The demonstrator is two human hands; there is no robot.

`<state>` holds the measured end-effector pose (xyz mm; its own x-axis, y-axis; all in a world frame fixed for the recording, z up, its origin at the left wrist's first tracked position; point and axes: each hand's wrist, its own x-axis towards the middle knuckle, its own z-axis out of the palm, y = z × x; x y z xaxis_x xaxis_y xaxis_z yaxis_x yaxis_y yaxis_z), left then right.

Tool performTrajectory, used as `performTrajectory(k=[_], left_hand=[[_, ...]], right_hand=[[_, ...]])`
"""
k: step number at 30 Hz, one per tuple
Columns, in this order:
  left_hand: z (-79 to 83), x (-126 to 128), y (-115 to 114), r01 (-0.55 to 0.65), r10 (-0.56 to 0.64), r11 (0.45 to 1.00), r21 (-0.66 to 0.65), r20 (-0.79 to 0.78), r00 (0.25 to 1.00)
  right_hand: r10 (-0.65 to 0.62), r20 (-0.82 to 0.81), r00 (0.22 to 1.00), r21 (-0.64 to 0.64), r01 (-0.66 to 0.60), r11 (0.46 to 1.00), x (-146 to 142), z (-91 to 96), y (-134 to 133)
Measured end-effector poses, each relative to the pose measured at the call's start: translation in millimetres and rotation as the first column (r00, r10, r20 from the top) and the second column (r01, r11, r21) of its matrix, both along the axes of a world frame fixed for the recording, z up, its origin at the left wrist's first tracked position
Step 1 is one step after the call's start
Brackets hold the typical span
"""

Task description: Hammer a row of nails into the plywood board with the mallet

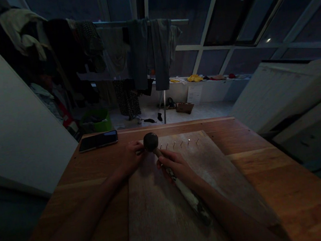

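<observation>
My right hand (175, 164) is wrapped round the upper handle of a hammer (189, 196), whose dark rounded head (151, 141) points away from me. The long handle, pale with dark patches, slants back toward my right forearm. Just left of the head, my left hand (134, 154) is closed in a pinch at the far left part of a wooden board (157, 217). Whatever its fingertips hold is hidden or too small to make out. A row of several thin nails (181, 143) stands up from the board's far edge, right of the hammer head.
The board lies on a wooden table (254, 160). A phone (98, 141) rests at the table's far left corner. Beyond the table are clothes on a drying rack (141, 55), a green bucket (102, 120) and a cardboard box (184, 107). Windows span the back.
</observation>
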<state>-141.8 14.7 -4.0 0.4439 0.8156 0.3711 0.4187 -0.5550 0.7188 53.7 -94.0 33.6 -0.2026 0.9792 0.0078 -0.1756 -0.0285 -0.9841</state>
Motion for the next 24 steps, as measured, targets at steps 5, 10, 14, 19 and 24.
performTrajectory(k=[5, 10, 14, 19, 24], left_hand=[[1.4, 2, -2, -0.021, 0.021, 1.000, 0.010, -0.008, 1.000], [3.9, -9, -2, -0.086, 0.091, 0.992, 0.091, -0.060, 0.994], [13.0, -35, -20, -0.137, 0.160, 0.980, 0.144, -0.165, 0.973], [26.7, -73, -59, -0.065, 0.104, 0.992, 0.112, -0.388, 0.916], [31.0, -81, -92, 0.019, 0.019, 0.996, 0.082, -0.437, 0.899]], right_hand=[[-0.254, -0.146, 0.956, -0.048, 0.249, 0.967, 13, 17.1, -11], [-0.499, -0.041, 0.865, -0.186, 0.485, 0.855, 52, 29.3, -51], [-0.527, 0.270, 0.806, -0.223, 0.584, 0.780, 79, 14.7, -88], [-0.376, 0.585, 0.718, -0.188, 0.571, 0.799, 90, -1.0, -108], [-0.337, 0.803, 0.491, 0.128, 0.411, 0.903, 97, -2.7, -128]])
